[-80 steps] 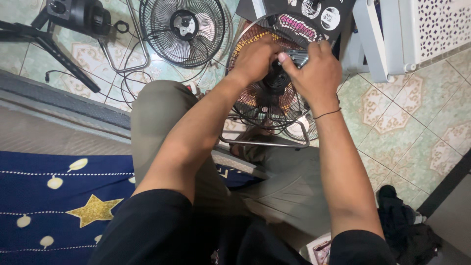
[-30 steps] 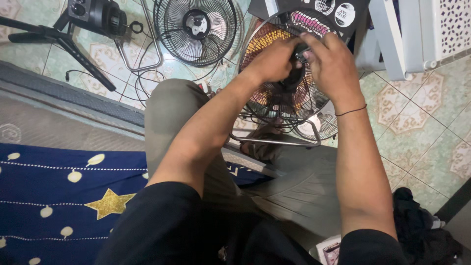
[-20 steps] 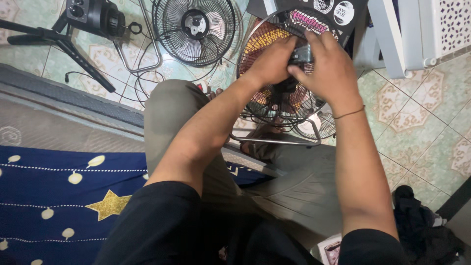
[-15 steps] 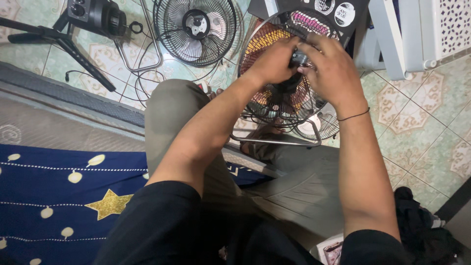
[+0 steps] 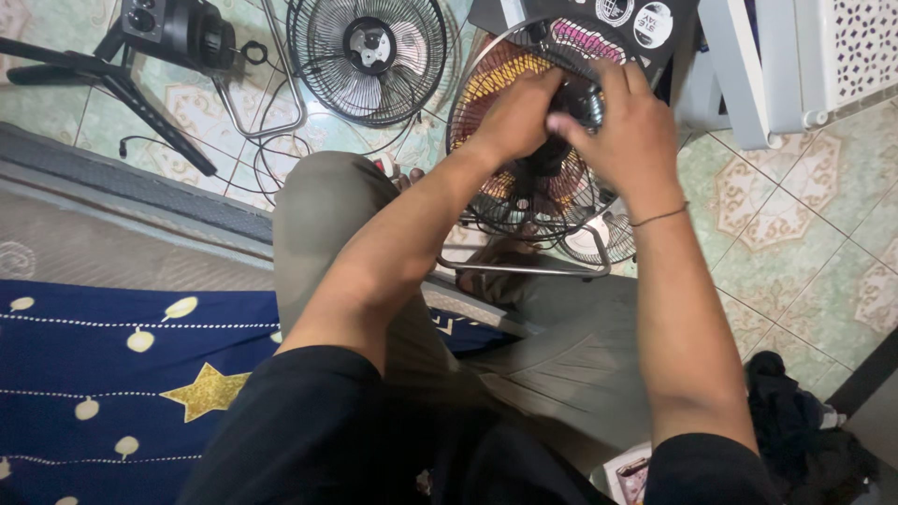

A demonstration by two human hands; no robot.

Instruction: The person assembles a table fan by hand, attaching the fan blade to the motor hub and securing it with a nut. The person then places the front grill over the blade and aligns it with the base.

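A floor fan (image 5: 524, 201) with a round wire cage and a metal tube stand sits on the tiled floor between my knees. My left hand (image 5: 517, 117) and my right hand (image 5: 622, 131) both close around the dark motor housing (image 5: 572, 101) at the back of the cage. The fingers of the two hands meet on a small dark part there; what exactly they pinch is hidden by the hands. A thin band circles my right wrist.
A second fan (image 5: 368, 56) with a black cage lies on the floor behind, with cables (image 5: 238, 140) around it. A black tripod device (image 5: 168, 33) is at top left, a white plastic rack (image 5: 795, 65) at top right, dark cloth (image 5: 790, 421) lower right, a star-patterned blue mattress (image 5: 122, 374) on the left.
Both hands stay on the fan's motor housing, shifting their fingers slightly around it; the right hand has turned a little. The view has drifted slightly.
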